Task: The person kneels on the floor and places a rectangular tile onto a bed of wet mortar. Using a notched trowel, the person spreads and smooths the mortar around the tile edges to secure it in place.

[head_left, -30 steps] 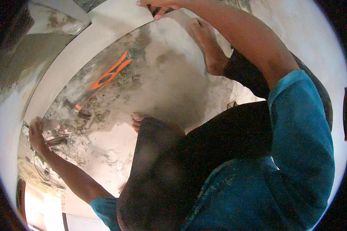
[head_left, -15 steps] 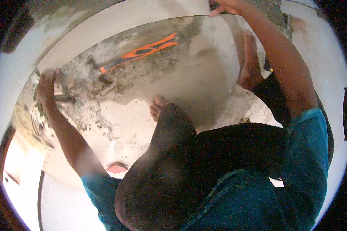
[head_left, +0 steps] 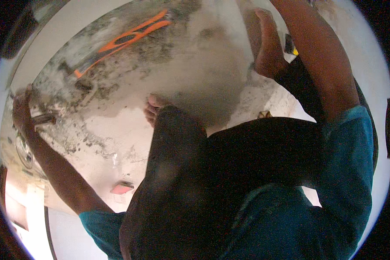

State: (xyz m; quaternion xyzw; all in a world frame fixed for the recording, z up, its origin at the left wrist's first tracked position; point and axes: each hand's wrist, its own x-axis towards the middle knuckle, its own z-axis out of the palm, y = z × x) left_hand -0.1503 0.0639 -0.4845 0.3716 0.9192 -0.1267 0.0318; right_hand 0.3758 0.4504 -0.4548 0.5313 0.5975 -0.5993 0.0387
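Along the upper-left edge of the floor (head_left: 208, 82), near an orange tool (head_left: 136, 37), a pale strip (head_left: 47, 42) is seen, its lower end met by the left hand (head_left: 21, 108), whose grip cannot be told; right hand unseen.

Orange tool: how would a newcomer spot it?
On the stained floor, look between the pale strip and the nearer bare foot. The long orange-and-grey tool lies slanted there, its bright orange unlike the dull object by the left hand.

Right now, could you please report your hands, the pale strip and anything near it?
Left hand at lower end of pale strip, grip unclear. Right hand out of frame. Orange-and-black tool on floor beside strip.
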